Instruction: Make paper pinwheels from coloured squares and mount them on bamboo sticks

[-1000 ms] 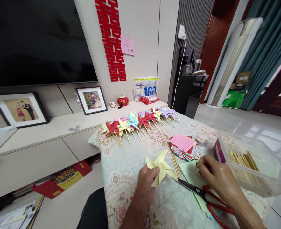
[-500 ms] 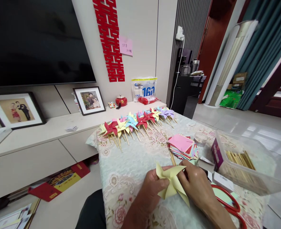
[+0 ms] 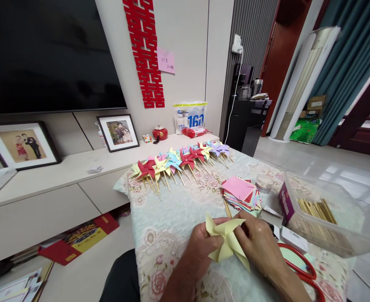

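Both hands meet over the flowered worktop: the left hand pinches a pale yellow paper pinwheel from the left edge, while the right hand grips it from the right, fingers curled onto its centre. One stack of coloured paper squares lies just beyond. A white bag by the wall reads "160". Red-handled scissors lie at right.

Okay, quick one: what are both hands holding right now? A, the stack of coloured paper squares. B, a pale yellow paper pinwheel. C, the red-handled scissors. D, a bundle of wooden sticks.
B: the left hand and right hand both pinch the pale yellow paper pinwheel between them, above the floral tablecloth.
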Demonstrator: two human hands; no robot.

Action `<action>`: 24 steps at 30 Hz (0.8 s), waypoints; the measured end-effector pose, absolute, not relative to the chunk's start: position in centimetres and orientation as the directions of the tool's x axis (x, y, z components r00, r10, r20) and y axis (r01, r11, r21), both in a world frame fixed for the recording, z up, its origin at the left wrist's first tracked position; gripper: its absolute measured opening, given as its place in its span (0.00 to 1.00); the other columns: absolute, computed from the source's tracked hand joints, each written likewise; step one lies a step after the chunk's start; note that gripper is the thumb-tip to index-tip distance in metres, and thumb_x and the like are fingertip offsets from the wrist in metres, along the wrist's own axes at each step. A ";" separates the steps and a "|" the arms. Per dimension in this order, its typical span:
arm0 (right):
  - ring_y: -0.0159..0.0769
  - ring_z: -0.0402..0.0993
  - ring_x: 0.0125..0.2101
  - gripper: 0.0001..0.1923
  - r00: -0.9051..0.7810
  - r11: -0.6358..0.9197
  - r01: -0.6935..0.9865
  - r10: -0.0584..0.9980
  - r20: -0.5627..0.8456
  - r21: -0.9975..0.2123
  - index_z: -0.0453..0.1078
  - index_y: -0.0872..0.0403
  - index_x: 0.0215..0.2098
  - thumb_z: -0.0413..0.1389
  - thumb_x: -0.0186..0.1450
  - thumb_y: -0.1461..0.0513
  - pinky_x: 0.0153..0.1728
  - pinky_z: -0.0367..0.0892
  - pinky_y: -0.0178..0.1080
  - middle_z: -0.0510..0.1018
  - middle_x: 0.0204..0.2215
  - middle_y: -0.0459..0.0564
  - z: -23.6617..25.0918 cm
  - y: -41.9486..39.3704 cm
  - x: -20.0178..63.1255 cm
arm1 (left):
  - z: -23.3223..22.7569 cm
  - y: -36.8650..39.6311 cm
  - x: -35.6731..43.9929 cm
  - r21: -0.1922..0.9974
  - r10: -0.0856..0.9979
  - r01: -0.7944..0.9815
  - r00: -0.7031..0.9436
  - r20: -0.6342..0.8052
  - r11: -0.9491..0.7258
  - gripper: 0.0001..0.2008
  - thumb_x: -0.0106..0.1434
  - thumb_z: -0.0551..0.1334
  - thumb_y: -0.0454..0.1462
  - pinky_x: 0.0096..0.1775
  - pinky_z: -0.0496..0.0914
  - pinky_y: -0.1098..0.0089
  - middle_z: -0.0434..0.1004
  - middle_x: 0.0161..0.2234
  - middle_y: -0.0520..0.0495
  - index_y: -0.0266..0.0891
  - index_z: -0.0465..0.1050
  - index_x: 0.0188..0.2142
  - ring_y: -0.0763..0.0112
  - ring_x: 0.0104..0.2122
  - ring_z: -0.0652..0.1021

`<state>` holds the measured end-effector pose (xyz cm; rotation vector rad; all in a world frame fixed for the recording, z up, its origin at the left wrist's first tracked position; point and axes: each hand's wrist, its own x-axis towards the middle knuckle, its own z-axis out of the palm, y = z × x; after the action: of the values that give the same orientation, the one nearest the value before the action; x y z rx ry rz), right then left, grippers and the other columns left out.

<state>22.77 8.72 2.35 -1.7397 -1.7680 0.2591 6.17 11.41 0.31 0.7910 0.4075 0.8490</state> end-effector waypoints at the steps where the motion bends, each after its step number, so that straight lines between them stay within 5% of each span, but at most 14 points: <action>1: 0.39 0.72 0.25 0.10 0.078 0.103 0.803 0.958 0.275 -0.587 0.66 0.52 0.29 0.47 0.66 0.60 0.28 0.60 0.37 0.77 0.24 0.48 2.4 8.8 22.9 | 0.4 11.4 6.2 0.758 0.793 -0.515 0.609 -0.005 0.400 0.29 0.48 0.73 0.42 0.38 0.70 0.65 0.82 0.34 0.40 0.32 0.79 0.49 0.57 0.36 0.80; 7: 0.34 0.64 0.21 0.12 0.059 0.056 0.626 0.991 0.120 -0.778 0.72 0.53 0.32 0.52 0.66 0.54 0.23 0.56 0.34 0.71 0.19 0.42 2.7 9.0 23.4 | 0.5 11.5 6.1 0.755 0.803 -0.537 0.596 0.024 0.377 0.25 0.49 0.72 0.42 0.35 0.67 0.69 0.81 0.31 0.42 0.32 0.81 0.46 0.61 0.33 0.79; 24: 0.32 0.63 0.23 0.11 0.096 0.079 0.391 0.987 0.126 -0.917 0.69 0.53 0.29 0.56 0.65 0.55 0.26 0.59 0.34 0.70 0.20 0.42 1.8 9.0 23.6 | -0.2 11.6 6.2 0.728 0.848 -0.548 0.522 -0.087 0.412 0.20 0.46 0.74 0.40 0.34 0.66 0.69 0.80 0.28 0.45 0.32 0.80 0.37 0.66 0.28 0.76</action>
<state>23.64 9.00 1.80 -1.4632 -1.4451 0.8270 6.21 11.60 -0.16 0.7011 0.4892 0.9235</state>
